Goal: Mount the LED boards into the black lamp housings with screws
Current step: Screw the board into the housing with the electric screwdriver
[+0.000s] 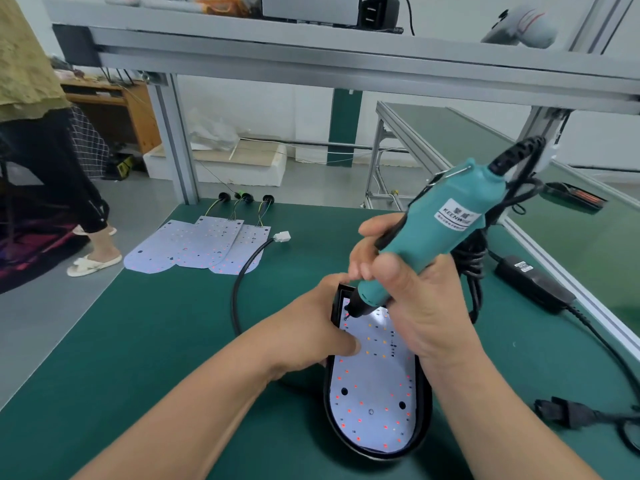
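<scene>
Driving at the far corner: a worker's right hand [408,306] is wrapped round a teal electric screwdriver [446,220], its bit [347,314] set on the far-left corner of the LED board [374,403]; the screw itself is too small to make out.
Left hand: the left hand [322,323] grips the far-left wall of the black lamp housing [423,396], thumb pressed on the board just beside the bit.
Board and housing: the board lies inside the housing, which sits on the green bench mat [138,375] directly in front of the worker; two dark holes near the rounded end look unfilled.
Risk, tilt: the driver leans up and to the right rather than standing upright, so the bit could ride out of the screw head or start the screw crooked.
Risk, slip: a skipping bit would land on the board's LEDs or on the thumb beside it.
Risk, shift: with the other holes apparently open, the driver's torque could turn the board in the housing and pull those holes out of line.
Risk, cord: the driver's black cord [474,258] hangs in loops behind the right hand; a snag could jerk the tool.
Waiting: three spare LED boards [194,247] lie fanned at the far left of the mat, well apart from the work.
</scene>
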`<state>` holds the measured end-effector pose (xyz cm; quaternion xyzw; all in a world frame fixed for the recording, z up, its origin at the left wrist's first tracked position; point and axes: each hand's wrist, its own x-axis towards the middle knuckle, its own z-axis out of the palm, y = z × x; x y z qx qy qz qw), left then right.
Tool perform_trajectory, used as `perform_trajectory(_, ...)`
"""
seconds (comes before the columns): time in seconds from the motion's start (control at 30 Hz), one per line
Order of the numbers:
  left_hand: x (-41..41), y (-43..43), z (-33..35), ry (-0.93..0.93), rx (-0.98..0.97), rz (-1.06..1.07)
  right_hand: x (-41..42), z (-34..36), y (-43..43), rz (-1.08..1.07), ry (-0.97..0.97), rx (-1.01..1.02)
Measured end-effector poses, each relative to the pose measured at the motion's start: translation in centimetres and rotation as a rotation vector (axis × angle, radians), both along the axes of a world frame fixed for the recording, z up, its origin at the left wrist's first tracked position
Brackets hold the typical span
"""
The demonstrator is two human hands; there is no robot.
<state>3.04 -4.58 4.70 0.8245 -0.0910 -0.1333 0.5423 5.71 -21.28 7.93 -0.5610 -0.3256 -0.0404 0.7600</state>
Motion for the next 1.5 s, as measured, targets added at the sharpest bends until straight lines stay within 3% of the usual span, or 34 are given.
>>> perform_trajectory(0.37,0.2,0.0,-0.8,0.114,-0.09,0.023,-0.9,1.6,-1.6,-0.082,-0.168,-0.01)
perform_trajectory(0.53,0.9,1.5,-0.7,0.155,-0.155,0.095,0.0,1.5,-4.5,-0.244,0.038,-0.098)
perform_trajectory(0.77,1.4,3.0,-0.8,0.204,-0.19,0.143,2.7,1.8,-9.8,-0.348,0.348,0.007)
perform_trajectory(0.9,1.8,3.7,-0.7,0.193,-0.158,0.213,4.5,0.2,-12.9,-0.662,0.444,-0.479)
perform_trajectory(0.97,1.9,3.8,-0.8,0.183,-0.132,0.241,5.2,-0.9,-13.6,-0.701,0.469,-0.753)
perform_trajectory(1.1,1.8,3.9,-0.8,0.141,-0.039,0.233,6.0,-2.2,-14.1,-0.778,0.342,-1.296)
perform_trajectory(1.4,2.3,4.9,-1.0,0.024,0.2,0.238,5.9,-2.2,-14.1,-0.772,0.306,-1.412)
perform_trajectory(1.5,2.4,5.0,-0.9,0.028,0.226,0.26,5.6,-1.6,-13.5,-0.887,0.261,-1.439)
